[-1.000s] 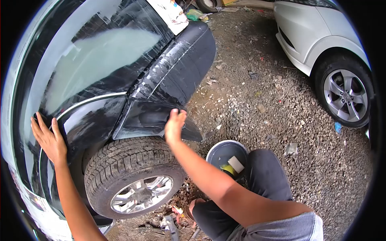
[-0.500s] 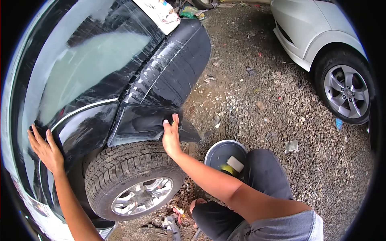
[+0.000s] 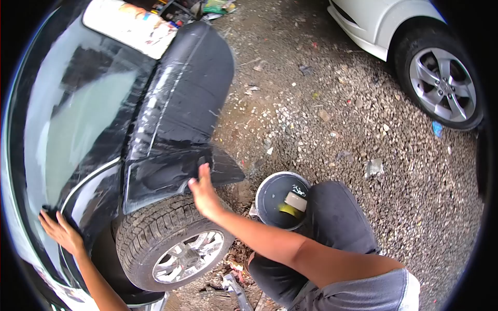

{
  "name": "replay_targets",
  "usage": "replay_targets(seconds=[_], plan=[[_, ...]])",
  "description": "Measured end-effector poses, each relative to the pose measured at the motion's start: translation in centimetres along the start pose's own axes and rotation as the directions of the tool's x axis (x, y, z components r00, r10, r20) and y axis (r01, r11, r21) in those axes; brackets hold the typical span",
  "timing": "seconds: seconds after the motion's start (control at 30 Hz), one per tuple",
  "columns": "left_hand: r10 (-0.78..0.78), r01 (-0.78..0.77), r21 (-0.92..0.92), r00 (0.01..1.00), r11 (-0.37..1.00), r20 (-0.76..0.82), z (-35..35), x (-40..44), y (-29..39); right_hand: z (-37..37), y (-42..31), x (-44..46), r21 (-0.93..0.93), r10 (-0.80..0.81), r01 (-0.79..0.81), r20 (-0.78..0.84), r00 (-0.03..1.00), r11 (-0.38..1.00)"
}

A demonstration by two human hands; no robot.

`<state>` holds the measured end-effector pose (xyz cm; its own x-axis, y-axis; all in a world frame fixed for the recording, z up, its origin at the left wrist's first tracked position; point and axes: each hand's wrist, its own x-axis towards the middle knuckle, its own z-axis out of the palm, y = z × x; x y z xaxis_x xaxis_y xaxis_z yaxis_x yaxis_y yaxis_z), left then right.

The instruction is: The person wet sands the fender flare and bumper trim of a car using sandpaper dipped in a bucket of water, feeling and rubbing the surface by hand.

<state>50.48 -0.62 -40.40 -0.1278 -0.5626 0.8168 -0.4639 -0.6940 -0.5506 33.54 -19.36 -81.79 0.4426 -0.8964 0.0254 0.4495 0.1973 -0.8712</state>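
My left hand (image 3: 63,234) lies with fingers stretched out on the glossy black fender (image 3: 96,189) of a car, left of the wheel. A small dark patch shows at its fingertips; I cannot tell what it is. My right hand (image 3: 206,194) rests with straight fingers and thumb apart against the corner of the dull black bumper (image 3: 181,88), just above the tyre (image 3: 155,228). Another dark patch sits by those fingertips, also unclear. White smears and wet-looking streaks mark the bumper and the bodywork.
A round bucket (image 3: 270,199) with a pale block (image 3: 295,201) and something yellow stands by my knee (image 3: 340,212). A white car (image 3: 399,20) is parked at upper right. A printed white sheet (image 3: 129,28) lies on the black car. Scraps litter the gravel (image 3: 332,145).
My view has shifted, so the car and bucket appear further left. Both hands remain against the bodywork, the left one lower in the picture.
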Motion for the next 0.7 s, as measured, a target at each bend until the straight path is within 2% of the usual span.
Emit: replay_targets(seconds=[0.03,0.07,0.13,0.17,0.2,0.23,0.27,0.33,0.37,0.47,0.53,0.7], plan=[[0.019,-0.019,0.006,1.000,1.000,-0.007,0.2,0.0,-0.5,0.1,-0.4,-0.8,-0.097,-0.028,0.029,0.017,0.999,0.995],[0.035,-0.035,0.013,0.999,0.999,-0.013,0.4,-0.1,-0.9,0.2,-0.2,-0.6,-0.045,0.001,-0.001,-0.015,1.000,0.999],[0.054,-0.053,0.016,0.998,0.998,-0.015,0.5,-0.1,-1.1,-0.1,1.7,2.0,0.082,0.029,-0.020,-0.108,0.994,0.996],[0.053,-0.053,0.008,0.998,0.999,-0.016,0.5,0.0,-1.1,-1.3,1.7,3.6,0.279,0.137,-0.100,-0.118,0.984,0.955],[0.048,-0.048,0.004,0.999,0.999,-0.017,0.5,0.0,-1.1,-1.4,4.6,6.1,0.573,0.222,-0.099,-0.150,0.963,0.813],[0.054,-0.054,-0.001,0.998,0.999,-0.015,0.6,0.1,-1.2,-2.9,7.0,8.0,0.753,0.311,-0.236,0.044,0.950,0.615],[0.058,-0.058,-0.005,0.998,0.998,-0.011,0.5,0.1,-1.2,-4.6,8.5,8.8,0.852,0.342,-0.374,0.250,0.906,0.368],[0.064,-0.064,-0.012,0.998,0.998,-0.013,0.5,0.2,-1.0,-4.8,7.1,6.4,0.833,0.436,-0.288,0.063,0.898,0.472],[0.068,-0.068,-0.014,0.998,0.998,-0.015,0.3,0.2,-0.8,-4.2,8.2,5.1,0.842,0.502,-0.298,0.037,0.864,0.450],[0.068,-0.068,-0.018,0.998,0.998,-0.016,0.0,0.3,-0.6,-6.3,3.2,5.3,0.893,0.526,-0.173,-0.082,0.847,0.416],[0.068,-0.068,-0.031,0.998,0.997,-0.010,-0.1,0.2,-0.4,-7.0,4.6,8.5,0.951,0.498,-0.109,-0.052,0.866,0.290],[0.058,-0.059,-0.039,0.998,0.998,-0.015,-0.1,0.3,-0.2,-8.4,5.9,13.3,0.949,0.466,-0.194,0.060,0.883,0.246]])
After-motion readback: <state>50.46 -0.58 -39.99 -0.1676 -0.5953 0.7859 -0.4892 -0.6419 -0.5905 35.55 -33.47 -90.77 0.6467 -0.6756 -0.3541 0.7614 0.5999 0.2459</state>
